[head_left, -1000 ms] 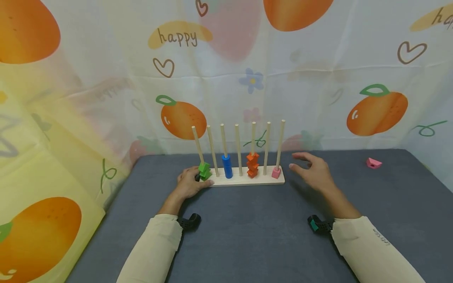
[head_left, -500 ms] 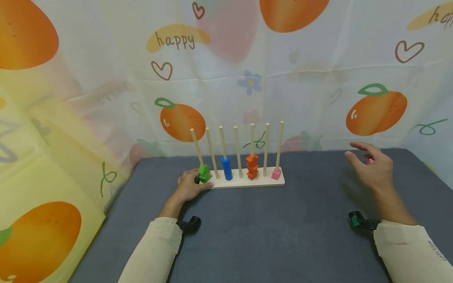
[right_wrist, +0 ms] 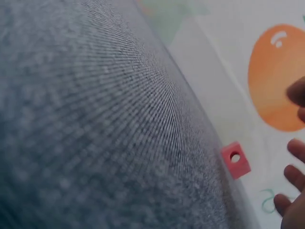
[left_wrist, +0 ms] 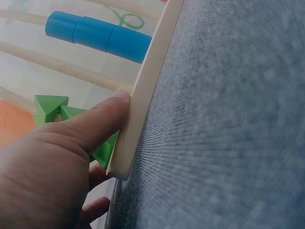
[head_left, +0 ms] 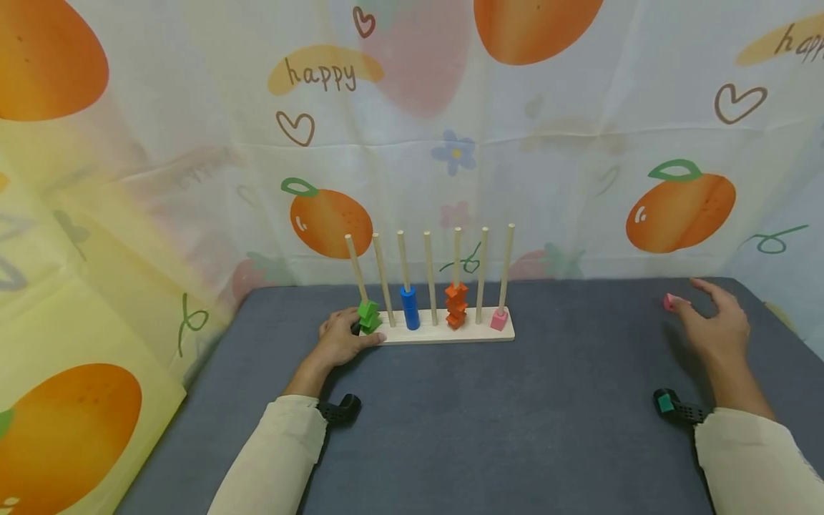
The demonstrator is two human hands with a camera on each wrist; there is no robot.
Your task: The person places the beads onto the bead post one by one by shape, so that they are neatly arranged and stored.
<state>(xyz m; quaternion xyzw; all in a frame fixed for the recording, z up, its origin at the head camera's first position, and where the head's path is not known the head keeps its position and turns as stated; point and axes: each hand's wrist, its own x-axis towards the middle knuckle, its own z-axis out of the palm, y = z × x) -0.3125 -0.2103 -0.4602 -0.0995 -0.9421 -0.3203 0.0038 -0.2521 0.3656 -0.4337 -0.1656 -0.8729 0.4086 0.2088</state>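
Note:
A wooden peg rack (head_left: 444,336) with several upright pegs stands toward the back of the table. My left hand (head_left: 337,338) holds its left end; in the left wrist view the thumb (left_wrist: 102,119) presses the base and other fingers reach behind it. Green triangular blocks (head_left: 370,319) sit on the leftmost peg beside that hand. Blue cylinders (head_left: 410,309), orange blocks (head_left: 456,307) and one pink block (head_left: 498,320) are on other pegs. At far right, a loose pink block (right_wrist: 242,168) with a hole lies near my right hand (head_left: 717,329), whose thumb and fingers are spread apart, apparently not touching it.
The grey table (head_left: 489,422) extends in front of the rack and between the hands. A fruit-printed cloth (head_left: 547,186) hangs behind the table's back edge, and a yellowish cloth panel (head_left: 71,322) borders the left side.
My right hand has moved right, from beside the rack's right end to the loose pink block. My left hand has stayed on the rack.

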